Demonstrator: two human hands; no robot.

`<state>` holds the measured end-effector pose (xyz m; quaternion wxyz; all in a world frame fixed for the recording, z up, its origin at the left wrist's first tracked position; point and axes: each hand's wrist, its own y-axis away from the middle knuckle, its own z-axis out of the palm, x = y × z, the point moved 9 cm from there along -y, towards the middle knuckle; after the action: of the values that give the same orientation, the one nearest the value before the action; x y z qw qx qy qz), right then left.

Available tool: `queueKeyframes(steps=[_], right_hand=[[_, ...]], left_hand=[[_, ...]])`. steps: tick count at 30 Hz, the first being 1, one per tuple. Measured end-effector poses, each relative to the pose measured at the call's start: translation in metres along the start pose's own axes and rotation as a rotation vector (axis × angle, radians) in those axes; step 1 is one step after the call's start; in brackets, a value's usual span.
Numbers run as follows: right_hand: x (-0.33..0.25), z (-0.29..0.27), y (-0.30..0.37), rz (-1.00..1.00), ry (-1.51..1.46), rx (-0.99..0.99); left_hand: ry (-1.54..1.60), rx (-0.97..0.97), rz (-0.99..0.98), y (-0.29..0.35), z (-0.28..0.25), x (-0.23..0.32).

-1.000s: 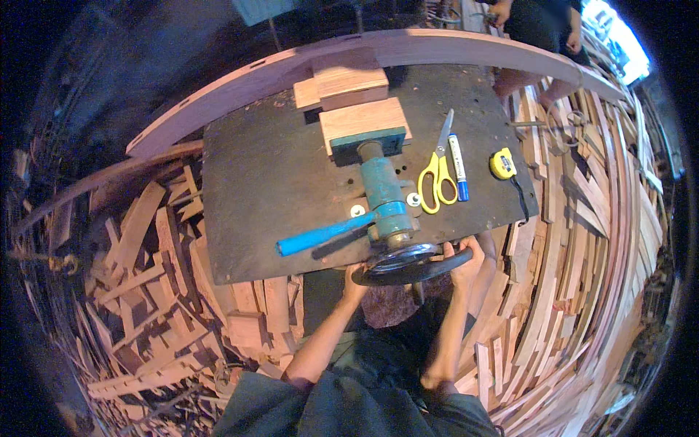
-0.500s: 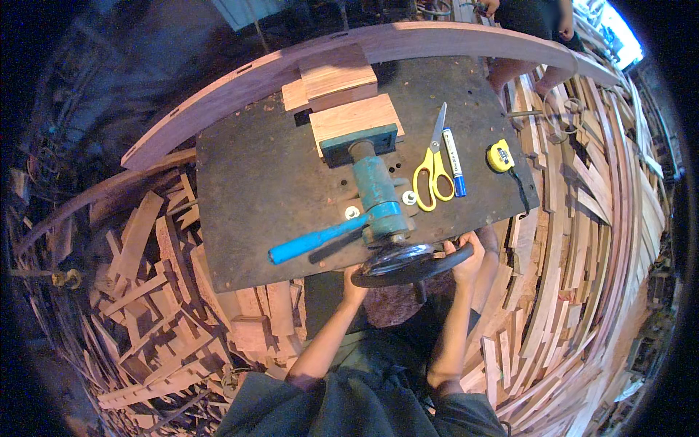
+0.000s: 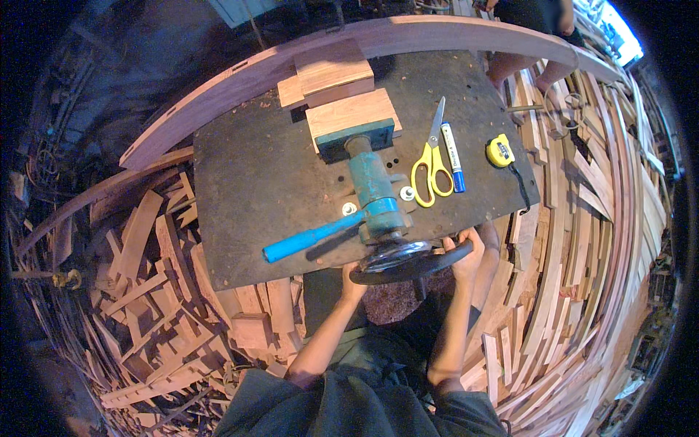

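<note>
Both of my hands grip a dark handwheel [image 3: 415, 271] with a shiny metal hub, at the near edge of a dark tabletop. My left hand [image 3: 353, 286] is closed on its left side, fingers partly hidden behind the rim. On the right side, my right hand [image 3: 467, 256] wraps round the rim. The wheel belongs to a blue screw vise [image 3: 373, 186] with a blue lever handle [image 3: 302, 242] pointing left. A wooden block [image 3: 353, 116] lines the vise's front jaw. Apart from it, beyond a gap, sits another wooden block [image 3: 335, 71].
Yellow-handled scissors [image 3: 431, 169], a white marker with a blue cap [image 3: 453, 159] and a yellow tape measure [image 3: 499, 151] lie right of the vise on the tabletop [image 3: 251, 175]. A long curved wooden beam [image 3: 204, 95] spans the far edge. Wood offcuts cover both sides. Another person stands far right.
The view has shifted slightly, so the table and tools sit a little higher and further left. Both hands stay on the handwheel, with no clear turn of it.
</note>
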<state>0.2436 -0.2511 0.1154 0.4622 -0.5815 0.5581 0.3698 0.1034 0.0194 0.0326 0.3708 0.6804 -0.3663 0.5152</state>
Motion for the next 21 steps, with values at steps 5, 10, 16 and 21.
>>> queueKeyframes(steps=[5, 10, 16, 21], right_hand=[[-0.004, 0.000, -0.001, -0.007, -0.017, -0.005], [-0.009, 0.000, -0.002, -0.023, 0.029, -0.003], [-0.010, -0.001, -0.003, -0.052, 0.018, -0.008], [-0.011, 0.000, -0.003, -0.055, 0.015, -0.003]], left_hand=[[-0.020, 0.009, 0.050, 0.000, -0.002, 0.012], [-0.035, 0.036, 0.059, 0.000, -0.004, 0.013], [0.003, 0.008, 0.039, -0.001, -0.002, 0.007], [-0.030, 0.030, 0.092, -0.002, -0.003, 0.011]])
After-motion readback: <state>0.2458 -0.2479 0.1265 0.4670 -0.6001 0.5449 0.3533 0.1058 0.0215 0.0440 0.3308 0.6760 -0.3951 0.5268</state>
